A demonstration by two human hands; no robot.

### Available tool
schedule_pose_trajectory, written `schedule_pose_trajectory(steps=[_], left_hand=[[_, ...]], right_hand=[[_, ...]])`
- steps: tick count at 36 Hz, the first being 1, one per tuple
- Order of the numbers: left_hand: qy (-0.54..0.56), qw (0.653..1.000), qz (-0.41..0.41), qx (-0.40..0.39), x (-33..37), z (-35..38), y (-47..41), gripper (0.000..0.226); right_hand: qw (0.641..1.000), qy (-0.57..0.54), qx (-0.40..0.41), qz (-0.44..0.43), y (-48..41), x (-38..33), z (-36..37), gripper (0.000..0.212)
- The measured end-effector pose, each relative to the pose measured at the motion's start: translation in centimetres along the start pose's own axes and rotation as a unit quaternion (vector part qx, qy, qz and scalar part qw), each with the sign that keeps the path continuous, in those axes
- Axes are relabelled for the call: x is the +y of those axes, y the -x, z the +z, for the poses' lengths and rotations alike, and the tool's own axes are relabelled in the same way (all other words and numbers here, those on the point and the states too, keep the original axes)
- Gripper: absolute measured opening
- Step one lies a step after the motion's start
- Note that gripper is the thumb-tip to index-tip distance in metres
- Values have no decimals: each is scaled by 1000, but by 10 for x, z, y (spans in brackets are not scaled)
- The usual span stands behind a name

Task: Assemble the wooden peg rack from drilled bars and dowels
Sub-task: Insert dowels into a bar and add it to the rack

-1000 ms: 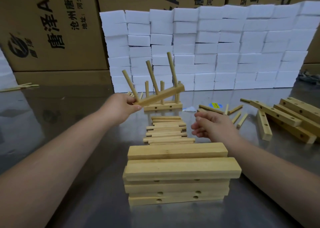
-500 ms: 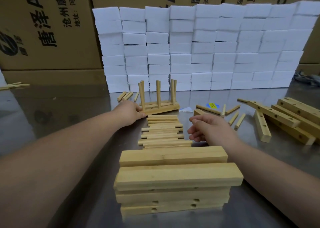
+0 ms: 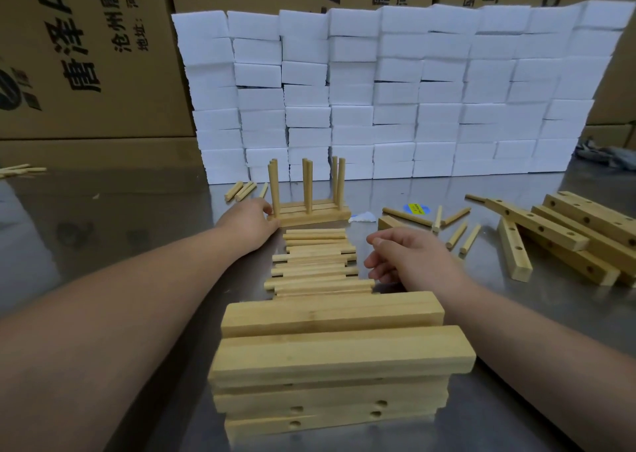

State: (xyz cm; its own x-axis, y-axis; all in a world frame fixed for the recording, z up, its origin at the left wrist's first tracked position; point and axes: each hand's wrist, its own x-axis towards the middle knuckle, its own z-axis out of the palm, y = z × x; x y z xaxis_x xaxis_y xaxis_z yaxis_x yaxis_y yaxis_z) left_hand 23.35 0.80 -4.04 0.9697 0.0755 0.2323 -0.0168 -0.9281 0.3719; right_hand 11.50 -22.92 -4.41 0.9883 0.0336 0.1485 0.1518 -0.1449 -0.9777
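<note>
Wood in pale yellow lies everywhere on the steel table [image 3: 103, 231]. The peg rack [image 3: 313, 217] stands at the far side of the work area, in front of a wall of white foam blocks [image 3: 413, 90]. Flat bars make its base, and upright pegs [image 3: 307, 183] rise from it in pairs. The left hand [image 3: 249, 222] lies against the left end of this base, I think to steady it so that the tall pegs do not tip it. Whether the fingers really pinch the wood I cannot tell, because they are hidden behind the hand. The right hand [image 3: 413, 259] hangs just right of the loose dowels [image 3: 315, 262], with fingers loosely curled and holding nothing, probably ready to take one. These dowels lie in a neat row between the rack and the near stack of bars [image 3: 330, 355], so both supplies are within easy reach. More drilled bars [image 3: 585, 217] lie in a heap at the right, and short dowel pieces [image 3: 456, 235] are scattered between.
</note>
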Motion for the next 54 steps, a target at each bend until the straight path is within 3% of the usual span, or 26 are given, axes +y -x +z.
schedule_pose_trajectory(steps=[31, 38, 46, 54], left_hand=[[-34, 999, -2, 29, 12, 7, -12, 24], [58, 996, -49, 50, 15, 1, 2, 27], [137, 981, 29, -132, 25, -17, 50, 26], [163, 985, 15, -62, 27, -8, 66, 23]], right_hand=[[1000, 6, 6, 17, 4, -4, 2, 19], [1000, -8, 4, 28, 4, -4, 2, 19], [1000, 5, 6, 23, 6, -7, 3, 19], [1000, 16, 0, 16, 7, -7, 4, 19]])
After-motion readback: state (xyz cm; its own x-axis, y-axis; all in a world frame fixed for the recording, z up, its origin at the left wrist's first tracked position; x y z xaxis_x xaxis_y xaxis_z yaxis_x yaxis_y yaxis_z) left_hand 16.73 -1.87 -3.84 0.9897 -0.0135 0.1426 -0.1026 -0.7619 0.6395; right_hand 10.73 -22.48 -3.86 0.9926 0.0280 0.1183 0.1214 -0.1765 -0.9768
